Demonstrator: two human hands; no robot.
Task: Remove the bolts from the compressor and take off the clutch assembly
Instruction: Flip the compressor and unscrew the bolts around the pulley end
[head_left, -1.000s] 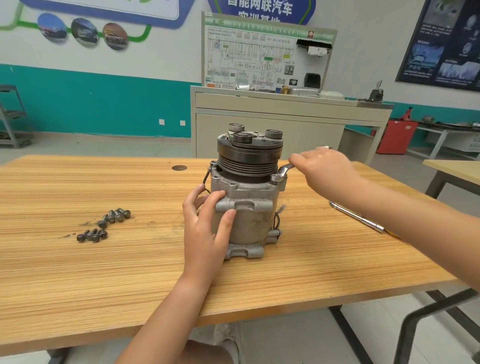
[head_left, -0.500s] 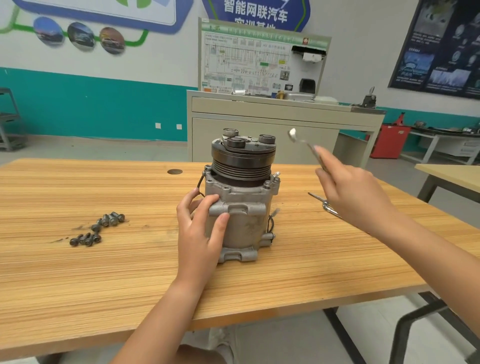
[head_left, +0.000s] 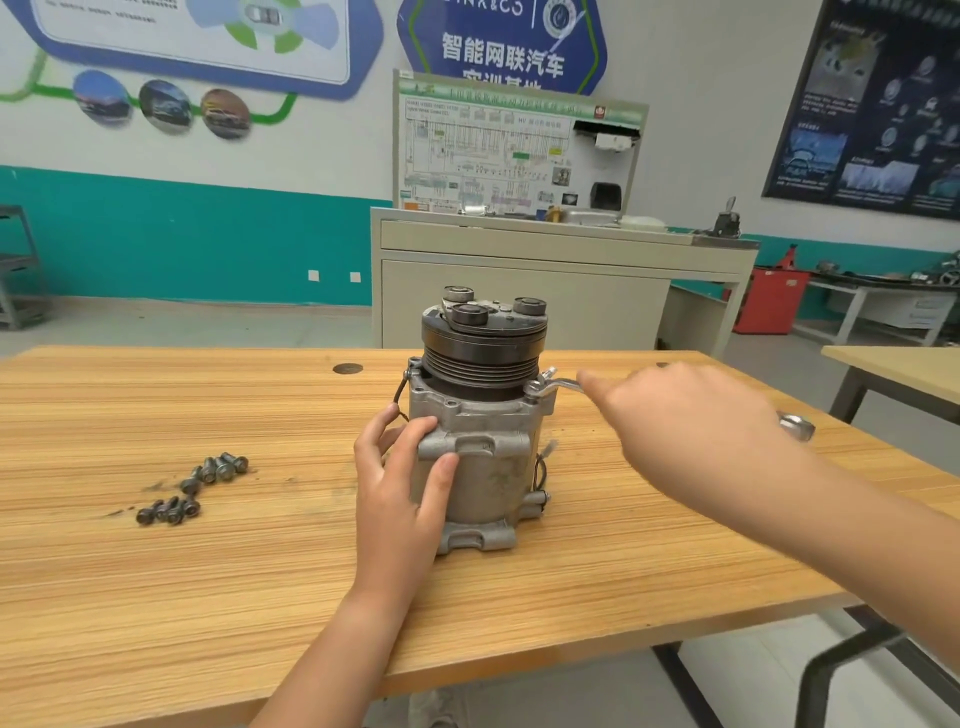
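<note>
Compressor (head_left: 483, 467): stands upright at centre of wooden table (head_left: 208, 597), mounting foot down. Carries black grooved clutch assembly (head_left: 483, 348) on top, seated in place.

Left hand (head_left: 400, 499): grips near-left side of housing, fingers wrapped round left flank, thumb pressed across front boss.

Right hand (head_left: 685, 431): just right of compressor, blurred. Closes over handle of wrench (head_left: 560, 385), leaving only the short stretch between index finger and flange in sight.

Wrench head: sits on right corner of upper flange, just below pulley grooves. Hides the bolt beneath it.

Shiny metal end (head_left: 795, 427) past far-right edge of right hand; same wrench or another tool, cannot tell.

Loose bolts (head_left: 192, 488): on table well left of compressor, in two small clusters, one nearer, one farther.

Black wire loop (head_left: 400, 400) on left of housing, just by left fingertips.

Round hole (head_left: 347, 369) in tabletop, far and left of compressor.

Beyond table: cream cabinet (head_left: 519, 301) with wiring-diagram board (head_left: 498, 150) on top, against teal-banded wall.
</note>
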